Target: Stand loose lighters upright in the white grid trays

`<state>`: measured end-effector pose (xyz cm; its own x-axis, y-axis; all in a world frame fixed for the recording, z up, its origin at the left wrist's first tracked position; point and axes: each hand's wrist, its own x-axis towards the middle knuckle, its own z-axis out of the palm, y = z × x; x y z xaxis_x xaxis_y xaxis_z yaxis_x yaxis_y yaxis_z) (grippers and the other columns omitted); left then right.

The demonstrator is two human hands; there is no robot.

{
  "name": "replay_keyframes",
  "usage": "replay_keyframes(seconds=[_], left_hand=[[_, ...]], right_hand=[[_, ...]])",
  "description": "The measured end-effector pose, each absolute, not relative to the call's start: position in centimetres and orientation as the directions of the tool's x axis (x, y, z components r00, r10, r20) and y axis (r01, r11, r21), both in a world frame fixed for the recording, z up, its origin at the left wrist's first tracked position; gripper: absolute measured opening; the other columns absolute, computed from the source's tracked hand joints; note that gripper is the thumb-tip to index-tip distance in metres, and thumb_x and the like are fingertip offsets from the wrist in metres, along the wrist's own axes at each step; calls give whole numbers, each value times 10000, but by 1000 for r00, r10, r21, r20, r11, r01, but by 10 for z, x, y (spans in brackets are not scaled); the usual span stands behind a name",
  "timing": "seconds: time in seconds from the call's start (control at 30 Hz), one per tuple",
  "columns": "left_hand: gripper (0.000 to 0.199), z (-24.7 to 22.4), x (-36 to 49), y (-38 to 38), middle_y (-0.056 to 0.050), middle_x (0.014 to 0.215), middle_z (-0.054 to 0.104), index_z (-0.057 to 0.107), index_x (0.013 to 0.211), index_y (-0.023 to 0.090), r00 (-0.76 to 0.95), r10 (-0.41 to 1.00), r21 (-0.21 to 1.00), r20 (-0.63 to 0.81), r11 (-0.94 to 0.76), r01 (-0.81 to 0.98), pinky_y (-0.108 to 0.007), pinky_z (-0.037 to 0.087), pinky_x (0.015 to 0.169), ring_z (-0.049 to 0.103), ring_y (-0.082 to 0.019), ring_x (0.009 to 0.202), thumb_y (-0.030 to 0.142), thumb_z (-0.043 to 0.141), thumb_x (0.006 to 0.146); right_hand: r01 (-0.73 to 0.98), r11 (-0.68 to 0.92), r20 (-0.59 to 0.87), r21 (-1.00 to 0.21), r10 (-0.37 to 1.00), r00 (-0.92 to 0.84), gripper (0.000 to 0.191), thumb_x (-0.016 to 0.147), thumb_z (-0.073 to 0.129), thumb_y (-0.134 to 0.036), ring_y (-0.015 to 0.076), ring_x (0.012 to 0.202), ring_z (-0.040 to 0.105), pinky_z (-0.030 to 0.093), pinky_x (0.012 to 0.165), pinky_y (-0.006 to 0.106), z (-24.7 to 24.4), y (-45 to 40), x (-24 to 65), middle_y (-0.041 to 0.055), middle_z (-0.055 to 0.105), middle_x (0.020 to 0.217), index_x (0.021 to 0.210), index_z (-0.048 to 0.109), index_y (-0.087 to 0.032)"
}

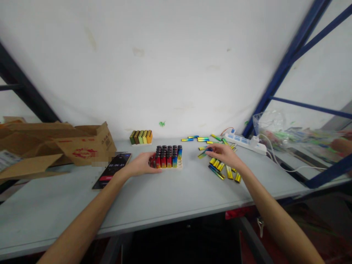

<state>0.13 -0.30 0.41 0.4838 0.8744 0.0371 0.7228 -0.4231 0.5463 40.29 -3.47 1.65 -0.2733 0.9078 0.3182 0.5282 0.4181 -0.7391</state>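
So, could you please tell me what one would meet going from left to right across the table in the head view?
Cardboard box → phone → left hand → tray of lighters → right hand over loose yellow-blue lighters → white power strip → clear plastic bag.

phone (112, 169) screen digits, blurred, not readable

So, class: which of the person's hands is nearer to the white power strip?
Right. The right hand rests over the loose lighters, just in front of the power strip; the left hand is far off, touching the lighter tray.
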Motion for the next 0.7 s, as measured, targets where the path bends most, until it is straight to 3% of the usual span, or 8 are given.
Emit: replay_keyframes(seconds=[0.13,0.33,0.47,0.57,0.7], left_hand=[[529,2,2,-3,0,756,663,669,921,182,489,871,557,40,-426,713,-272,421,591,593,-200,686,614,788,639],[532,2,2,-3,-13,789,666,652,938,170,504,863,538,25,-436,721,-276,422,595,593,-200,693,606,780,662],[560,4,2,-4,-27,820,683,658,971,166,502,865,508,18,-440,740,-288,438,607,605,-213,709,619,783,667],[558,5,2,-4,-28,812,685,662,969,170,498,867,504,12,-436,746,-289,437,603,608,-219,710,623,783,668],[568,3,1,-3,-32,821,691,666,967,171,500,866,490,22,-446,749,-290,435,605,611,-220,712,642,781,670]], right_hand=[[333,403,372,-852,915,-156,422,808,742,-612,169,713,569,467,651,293,13,-10,365,15,634,767,846,689,-195],[-58,306,311,-950,937,-161,467,857,647,-682,164,706,633,542,714,319,7,-4,318,-3,659,785,978,520,-249],[0,353,347,-936,921,-177,447,918,546,-686,143,609,585,524,595,279,-12,-7,308,-59,556,691,1052,471,-266],[90,366,348,-926,922,-170,452,953,473,-690,117,531,494,390,453,214,-25,-5,312,-74,478,684,1110,475,-266],[244,407,378,-880,912,-157,475,982,392,-702,113,534,430,327,468,216,-28,-1,317,-61,475,690,1092,488,-250]])
